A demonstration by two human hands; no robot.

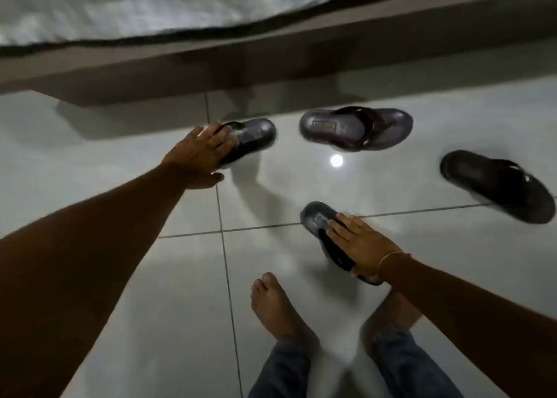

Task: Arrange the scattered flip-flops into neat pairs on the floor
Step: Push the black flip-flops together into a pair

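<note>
Head view, near edge: two bare feet (278, 310) on glossy white floor tiles (150, 322), jeans cuffs above the ankles. Right hand (360, 247), thin bracelet (388, 257) on the wrist, lies flat on the nearest flip-flop (319, 219); fingers together along the strap side, thumb tucked under the sole's edge, so it is gripping that sandal. Heel end points away from the feet. Further out on the right, a dark flip-flop (497, 186) lies alone, angled, well apart from the others. Left hand (197, 156) reaches further, fingers spread over the toe half of the left flip-flop (256, 135), thumb (211, 179) down by the floor beside it; true grip unclear, motion blur. Fourth flip-flop (355, 129) sits just right of that one, untouched. Beyond: brown bed frame (271, 56), white sheet (150, 5) on top.
</note>
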